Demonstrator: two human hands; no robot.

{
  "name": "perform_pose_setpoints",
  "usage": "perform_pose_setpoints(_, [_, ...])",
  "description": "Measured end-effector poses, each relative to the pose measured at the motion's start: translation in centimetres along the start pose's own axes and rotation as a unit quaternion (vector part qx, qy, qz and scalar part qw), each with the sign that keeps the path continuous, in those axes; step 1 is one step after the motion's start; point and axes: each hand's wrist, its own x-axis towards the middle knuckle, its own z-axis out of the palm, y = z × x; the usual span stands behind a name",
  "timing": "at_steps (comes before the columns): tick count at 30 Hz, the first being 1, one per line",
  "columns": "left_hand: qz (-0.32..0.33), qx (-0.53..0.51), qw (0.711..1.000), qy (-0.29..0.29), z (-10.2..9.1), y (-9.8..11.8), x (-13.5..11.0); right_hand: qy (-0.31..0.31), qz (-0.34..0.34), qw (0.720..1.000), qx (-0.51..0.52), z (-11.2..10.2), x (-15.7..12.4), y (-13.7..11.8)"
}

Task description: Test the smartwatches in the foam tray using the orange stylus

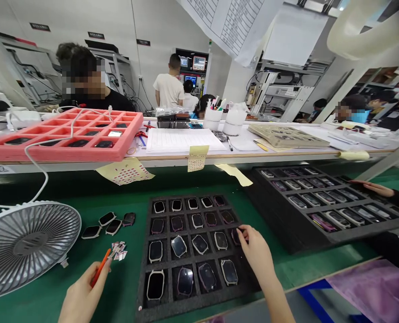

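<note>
My left hand (87,289) is closed around a slim orange tool (101,267) whose exact kind I cannot make out. Its upper end lies beside a small pile of printed paper labels (119,251) on the green mat. At the right side of a black foam tray (140,291), my right hand (253,246) pinches a dark smartwatch (235,236) in its compartment; the fingers partly cover it. Several smartwatches, some silver-rimmed and some purplish, lie face up in the tray's other compartments. Left of the tray, several loose watches (107,219) rest on the mat.
A grey fan (34,242) stands at the left. Stacked black trays (280,224) of watches lie at the right, with another person's hand (372,187) on them. A shelf above holds a pink foam tray (119,150), papers (182,140) and a beige tray (287,136).
</note>
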Motion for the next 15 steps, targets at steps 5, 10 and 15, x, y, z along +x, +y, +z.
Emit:
perform_pose_setpoints(5, [-0.016, 0.054, 0.998, -0.033, 0.3, -0.5, 0.0, -0.053, 0.014, 0.991, -0.12, 0.5, -0.6, -0.4])
perform_pose_setpoints(10, [-0.038, 0.075, 0.995, -0.053, 0.2, -0.1, 0.3, -0.067, 0.03, 0.988, -0.137, 0.5, -0.1, -1.3])
perform_pose_setpoints(15, [-0.035, 0.015, 0.999, -0.037, 0.5, 1.5, 0.4, -0.147, 0.078, 0.984, -0.072, 0.4, 0.8, -0.6])
